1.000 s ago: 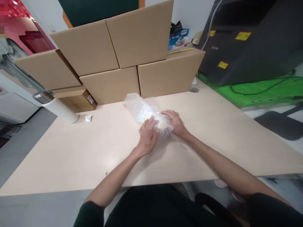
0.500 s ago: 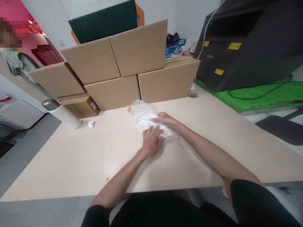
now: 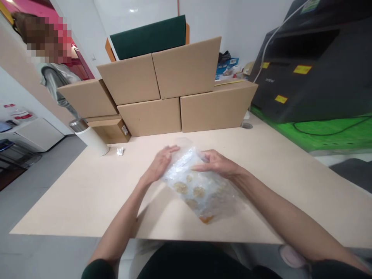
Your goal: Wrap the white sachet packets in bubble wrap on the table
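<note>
The left hand [image 3: 160, 163] lay flat against the near-left side of a clear plastic bag [image 3: 203, 193], fingers straight and together. Its thumb was hidden behind the film, so I cannot tell whether it pinched the bag or only steadied it. The right hand [image 3: 217, 164] had its fingertips drawn together on the bag's upper part, nipping the film. Between and below both hands the bag hung tilted towards the person, its lower end just over the table [image 3: 87, 201].

The bag looked light and limp, and its film slick and crinkly. The round brown pieces [image 3: 180, 188] inside seemed brittle, so a hold on the empty upper film with a palm under the load would likely suit it better than a squeeze.

There was one bag, and at least four pieces could be counted through it; the rest were blurred.

Beyond the left hand lay one crumpled white scrap [image 3: 119, 151], with one white tumbler [image 3: 90, 136] farther out. Ahead of both hands stood six cardboard boxes [image 3: 187, 68], with one dark green board [image 3: 148, 37] behind them. Far off to the right of the right hand sat one black printer [image 3: 314, 66] on a green mat [image 3: 334, 133]. Another person [image 3: 54, 79] stood well away to the left.
</note>
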`<state>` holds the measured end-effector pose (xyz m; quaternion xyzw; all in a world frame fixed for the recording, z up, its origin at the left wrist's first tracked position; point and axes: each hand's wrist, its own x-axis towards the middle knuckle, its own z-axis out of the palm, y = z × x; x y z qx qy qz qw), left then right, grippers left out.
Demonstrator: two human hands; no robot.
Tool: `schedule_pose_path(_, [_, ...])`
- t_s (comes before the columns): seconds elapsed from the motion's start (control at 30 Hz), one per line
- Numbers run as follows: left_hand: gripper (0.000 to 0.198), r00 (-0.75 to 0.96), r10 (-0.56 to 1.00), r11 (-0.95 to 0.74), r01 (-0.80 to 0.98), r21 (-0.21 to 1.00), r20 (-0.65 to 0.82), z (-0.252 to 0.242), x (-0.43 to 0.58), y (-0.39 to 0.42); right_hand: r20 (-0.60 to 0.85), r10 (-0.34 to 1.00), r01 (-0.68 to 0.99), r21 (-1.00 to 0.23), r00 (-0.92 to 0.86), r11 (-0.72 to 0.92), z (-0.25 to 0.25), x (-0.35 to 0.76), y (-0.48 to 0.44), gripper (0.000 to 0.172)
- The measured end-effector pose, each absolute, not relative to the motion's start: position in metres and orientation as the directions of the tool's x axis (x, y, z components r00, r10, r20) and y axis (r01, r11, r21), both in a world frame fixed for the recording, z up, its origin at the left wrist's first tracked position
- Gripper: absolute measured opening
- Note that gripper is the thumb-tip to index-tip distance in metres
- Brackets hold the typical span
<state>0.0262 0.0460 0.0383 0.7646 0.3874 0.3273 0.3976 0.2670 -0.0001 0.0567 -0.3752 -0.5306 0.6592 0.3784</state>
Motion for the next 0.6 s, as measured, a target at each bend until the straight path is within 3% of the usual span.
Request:
schedule_pose_path(0.07, [0.088,0.591,0.807,-0.076,0.076,0.994,0.017,0.037,0.018,0.04,-0.049,0.93,-0.17,-0.978,-0.364,-0.118,0.061,0.264,-0.003,0.031])
schedule_pose_path(0.13, [0.098,0.612,0.787,0.184,-0.124,0.975,-0.07,0.029,0.017,0.032,-0.041,0.966,-0.26,-0.959,-0.257,-0.109,0.056,0.26,0.003,0.033])
schedule_pose_path(0.2, [0.096,0.562,0.823,0.265,-0.261,0.928,-0.077,0.019,0.021,0.027,-0.081,0.985,-0.343,-0.93,-0.153,-0.13,0.044,0.255,0.015,0.035])
schedule_pose_path(0.3, [0.075,0.442,0.895,0.223,-0.32,0.921,-0.063,0.003,0.033,0.027,-0.169,0.985,-0.378,-0.91,-0.032,-0.168,0.019,0.244,0.035,0.037])
schedule_pose_path(0.4, [0.077,0.235,0.963,0.203,-0.32,0.925,-0.13,-0.014,0.046,0.037,-0.171,0.982,-0.212,-0.966,0.084,-0.15,-0.004,0.236,0.051,0.04])
schedule_pose_path(0.5, [0.086,0.084,0.98,0.199,-0.312,0.929,-0.182,-0.031,0.053,0.049,-0.118,0.974,-0.057,-0.992,0.195,-0.109,-0.022,0.237,0.064,0.053])
schedule_pose_path(0.6, [0.098,0.021,0.988,0.154,-0.177,0.972,-0.152,-0.045,0.056,0.057,0.148,0.953,0.299,-0.952,0.265,0.065,-0.039,0.244,0.071,0.061])
